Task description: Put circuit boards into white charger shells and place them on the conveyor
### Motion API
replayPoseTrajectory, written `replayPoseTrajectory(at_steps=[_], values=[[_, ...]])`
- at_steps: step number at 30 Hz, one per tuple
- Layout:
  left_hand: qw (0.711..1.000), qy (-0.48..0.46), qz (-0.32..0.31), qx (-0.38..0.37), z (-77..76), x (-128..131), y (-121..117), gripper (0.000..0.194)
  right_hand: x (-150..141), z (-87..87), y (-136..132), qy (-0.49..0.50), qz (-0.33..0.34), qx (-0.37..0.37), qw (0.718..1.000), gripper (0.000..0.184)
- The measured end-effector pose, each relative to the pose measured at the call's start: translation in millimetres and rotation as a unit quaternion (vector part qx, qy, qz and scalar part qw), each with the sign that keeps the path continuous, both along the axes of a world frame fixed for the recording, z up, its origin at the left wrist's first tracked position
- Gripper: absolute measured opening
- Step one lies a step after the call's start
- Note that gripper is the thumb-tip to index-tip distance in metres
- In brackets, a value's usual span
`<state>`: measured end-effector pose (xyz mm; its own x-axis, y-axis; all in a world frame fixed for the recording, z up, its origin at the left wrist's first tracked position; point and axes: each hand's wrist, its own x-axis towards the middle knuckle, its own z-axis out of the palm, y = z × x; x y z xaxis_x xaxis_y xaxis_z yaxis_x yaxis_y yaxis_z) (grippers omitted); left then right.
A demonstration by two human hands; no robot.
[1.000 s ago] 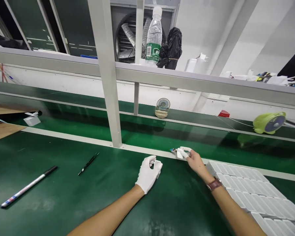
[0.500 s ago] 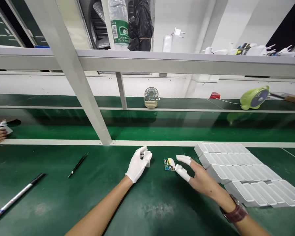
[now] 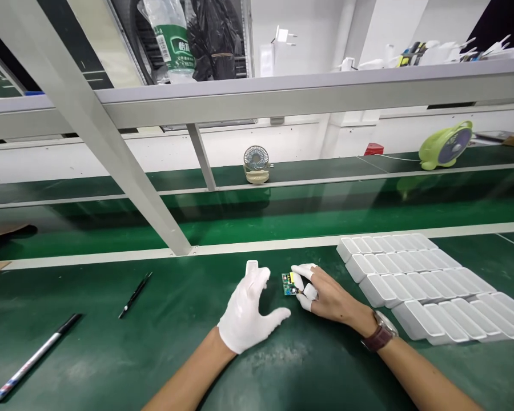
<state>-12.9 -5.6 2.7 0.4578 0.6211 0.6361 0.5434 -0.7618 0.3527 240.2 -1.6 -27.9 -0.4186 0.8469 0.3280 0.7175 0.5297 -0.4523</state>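
Note:
My left hand (image 3: 251,311), in a white glove, is open with the thumb spread wide to the right. Just beyond its fingertips stands a small white plastic casing (image 3: 252,266), partly hidden by the fingers. My right hand (image 3: 325,294) wears white finger covers. Its thumb and fingers close around the right end of a small green circuit board (image 3: 288,284), where white parts are attached. Yellow and blue components show on the board. Whether the board is lifted off the table I cannot tell.
Rows of white plastic casings (image 3: 411,285) lie at the right. A black pen-like tool (image 3: 135,295) and a silver-and-black marker (image 3: 36,358) lie at the left. A slanted metal post (image 3: 128,165) rises behind. A small fan (image 3: 257,162) and a green fan (image 3: 445,147) stand further back.
My left hand has let go of the white casing and opened, moving towards the board. My right hand has closed in around the board's end. The view has tilted slightly.

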Motion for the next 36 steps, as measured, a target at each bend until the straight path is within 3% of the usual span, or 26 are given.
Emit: replayPoseTrajectory(at_steps=[3,7,11,16,19,24,36], values=[[0.993,0.014,0.021,-0.114,-4.2,9.0,-10.6,0.096,-2.3,6.3,-8.7,0.039,0.033,0.058,0.997,0.062],[0.971,-0.008,0.045,-0.235,-9.0,13.3,-12.8,0.083,-5.2,13.0,-13.8,0.05,0.076,0.109,0.99,0.064],[0.966,-0.055,0.029,-0.253,-4.4,12.4,-10.4,0.08,-7.3,15.8,-16.9,0.081,0.099,0.137,0.982,0.065],[0.958,-0.01,0.02,-0.285,3.3,13.0,-13.4,0.074,-9.1,21.1,-20.7,0.105,0.1,0.166,0.975,0.07],[0.945,-0.021,0.023,-0.326,5.0,13.9,-14.5,0.061,-9.6,22.5,-22.0,0.101,0.103,0.174,0.974,0.072],[0.921,-0.042,0.027,-0.386,7.0,14.8,-14.8,0.061,-9.3,19.5,-22.7,0.088,0.107,0.174,0.975,0.072],[0.94,-0.027,0.045,-0.336,1.0,12.7,-20.9,0.055,-11.2,17.9,-26.6,0.07,0.101,0.203,0.971,0.076]])
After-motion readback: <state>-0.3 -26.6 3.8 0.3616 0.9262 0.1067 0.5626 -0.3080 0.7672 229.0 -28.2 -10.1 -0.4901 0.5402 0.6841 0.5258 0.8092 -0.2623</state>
